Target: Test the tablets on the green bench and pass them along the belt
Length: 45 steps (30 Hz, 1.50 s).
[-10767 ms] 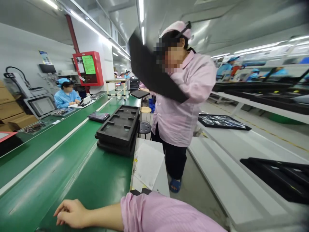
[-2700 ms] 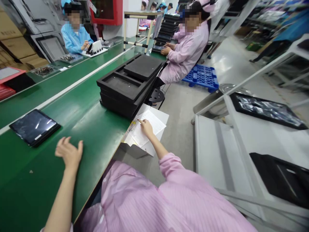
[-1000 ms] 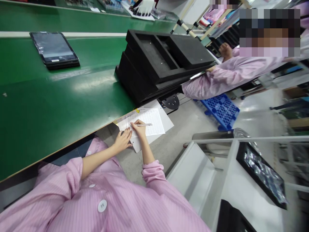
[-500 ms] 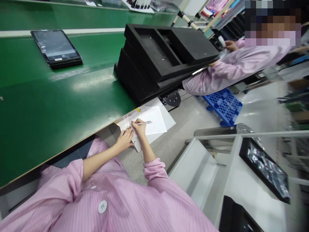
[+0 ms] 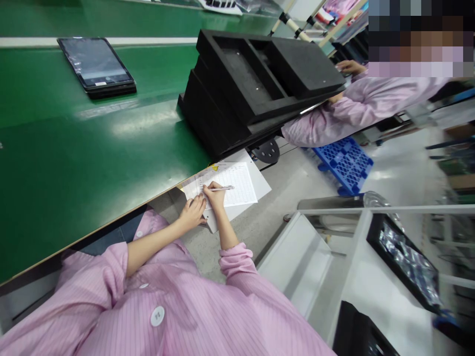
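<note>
Covering part of the sheet (image 5: 237,183): both hands; writing unreadable.

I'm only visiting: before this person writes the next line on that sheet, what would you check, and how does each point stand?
1. Slim silver pen gripped in the right hand: ok.
2. Left hand resting on the white gridded paper sheet to steady it: ok.
3. Sheet lying flat, uncurled: ok.
4. Row under the pen tip: cannot tell, the print is too small.
5. Stack of black foam trays clear of the sheet: cannot tell; its near corner overhangs close to the sheet's far edge.
6. Dark flat tablet on the green belt, apart from both hands: ok.
</note>
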Available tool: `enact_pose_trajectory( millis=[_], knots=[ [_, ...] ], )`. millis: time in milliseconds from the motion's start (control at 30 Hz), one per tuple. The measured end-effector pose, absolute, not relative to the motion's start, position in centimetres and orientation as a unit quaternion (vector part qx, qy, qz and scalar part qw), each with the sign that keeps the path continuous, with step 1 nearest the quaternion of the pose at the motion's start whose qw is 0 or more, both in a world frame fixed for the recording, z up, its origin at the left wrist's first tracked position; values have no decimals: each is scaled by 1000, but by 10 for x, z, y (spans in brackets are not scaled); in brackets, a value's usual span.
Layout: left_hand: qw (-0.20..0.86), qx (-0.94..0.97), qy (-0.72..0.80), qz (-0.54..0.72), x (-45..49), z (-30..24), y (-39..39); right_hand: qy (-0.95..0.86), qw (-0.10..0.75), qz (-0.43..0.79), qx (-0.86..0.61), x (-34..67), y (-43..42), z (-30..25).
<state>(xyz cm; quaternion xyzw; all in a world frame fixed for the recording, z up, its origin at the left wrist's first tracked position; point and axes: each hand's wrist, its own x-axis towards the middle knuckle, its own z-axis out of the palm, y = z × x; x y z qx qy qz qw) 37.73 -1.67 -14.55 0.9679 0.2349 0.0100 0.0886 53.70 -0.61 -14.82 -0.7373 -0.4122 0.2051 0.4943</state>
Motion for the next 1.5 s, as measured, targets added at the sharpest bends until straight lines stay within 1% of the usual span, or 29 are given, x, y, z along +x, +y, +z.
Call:
enact_pose_trajectory(
  millis=[1500],
  knots=[
    [111, 965, 239, 10, 377, -147, -17, -409, 485, 196, -747, 539, -5, -150]
  ],
)
